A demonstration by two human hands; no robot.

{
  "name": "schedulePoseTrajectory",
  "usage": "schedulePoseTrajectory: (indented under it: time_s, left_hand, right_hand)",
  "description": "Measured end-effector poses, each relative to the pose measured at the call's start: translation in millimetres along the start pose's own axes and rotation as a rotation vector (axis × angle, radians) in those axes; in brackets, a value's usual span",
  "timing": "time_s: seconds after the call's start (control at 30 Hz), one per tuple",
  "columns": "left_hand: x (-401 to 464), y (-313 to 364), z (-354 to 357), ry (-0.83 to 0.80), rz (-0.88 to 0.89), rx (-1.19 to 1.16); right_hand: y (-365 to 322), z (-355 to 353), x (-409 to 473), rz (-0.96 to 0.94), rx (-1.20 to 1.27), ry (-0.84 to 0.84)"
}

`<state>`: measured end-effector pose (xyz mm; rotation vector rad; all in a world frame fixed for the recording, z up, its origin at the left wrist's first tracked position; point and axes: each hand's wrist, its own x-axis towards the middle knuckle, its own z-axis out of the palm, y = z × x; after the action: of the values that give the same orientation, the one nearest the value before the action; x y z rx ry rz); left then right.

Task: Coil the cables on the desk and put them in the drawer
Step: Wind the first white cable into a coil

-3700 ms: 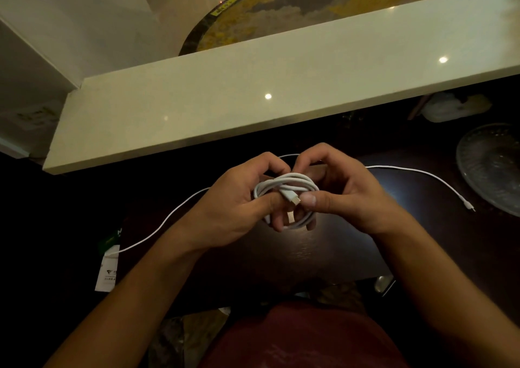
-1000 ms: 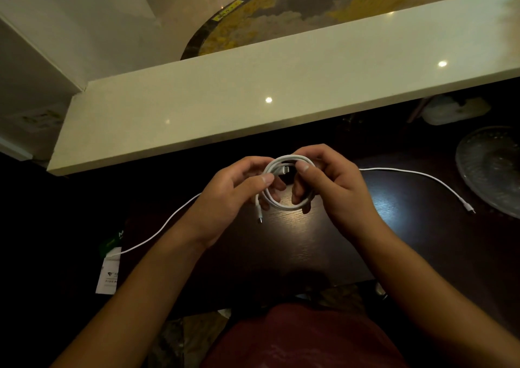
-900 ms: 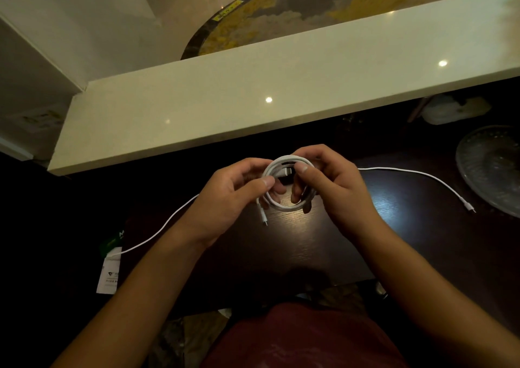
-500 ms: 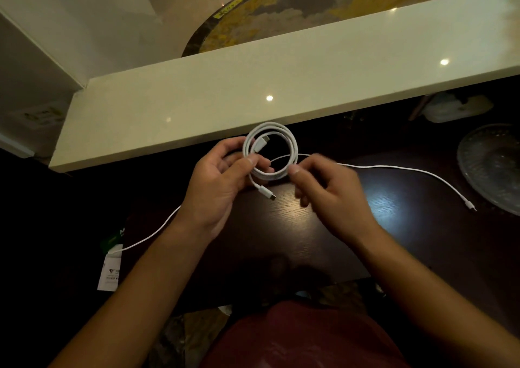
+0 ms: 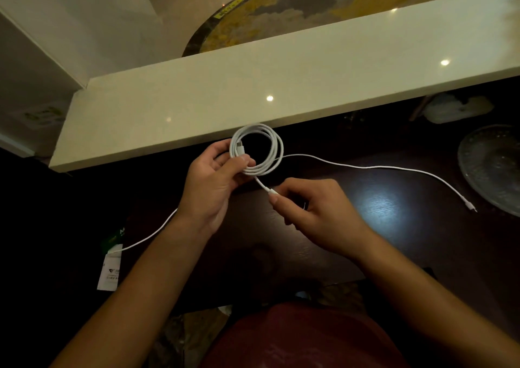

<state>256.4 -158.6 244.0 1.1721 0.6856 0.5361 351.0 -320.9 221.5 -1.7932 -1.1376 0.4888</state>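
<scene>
Now a smooth white round coil hangs over the dark glossy desk. The left hand pinches its near-left rim, thumb on top; the right hand nips the plug end. A second thin cable trails right toward a ribbed glass dish.

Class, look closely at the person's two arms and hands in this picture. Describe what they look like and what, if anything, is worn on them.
Both forearms are bare right down to the frame edge: no sleeves show. The left hand and right hand wear no gloves, and no rings, watch or wristband can be seen. The fingernails look short and plain. A reddish garment covers the person's front or lap.
</scene>
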Motion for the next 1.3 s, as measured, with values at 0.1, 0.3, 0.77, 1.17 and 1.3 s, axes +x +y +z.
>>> schedulePoseTrajectory:
  time_s: [0.1,0.3,0.77,1.17,1.3]
  left_hand:
    - [-1,-1,-1,-0.001,0.041,0.118]
    - [-11,-7,4,0.011,0.319,0.556]
    - [-28,-7,17,-0.193,0.407,0.465]
    - [-22,-3,5,-0.186,0.065,-0.121]
    - [-20,1,0,-0.252,-0.059,-0.259]
  right_hand:
    - [-1,-3,-2,-0.025,-0.032,0.013]
    - [-13,-10,-3,-0.169,-0.323,0.251]
    - [2,1,19,0.271,0.627,0.186]
    - [-3,-8,19,0.156,0.771,-0.034]
    - [1,-13,19,-0.064,0.562,-0.034]
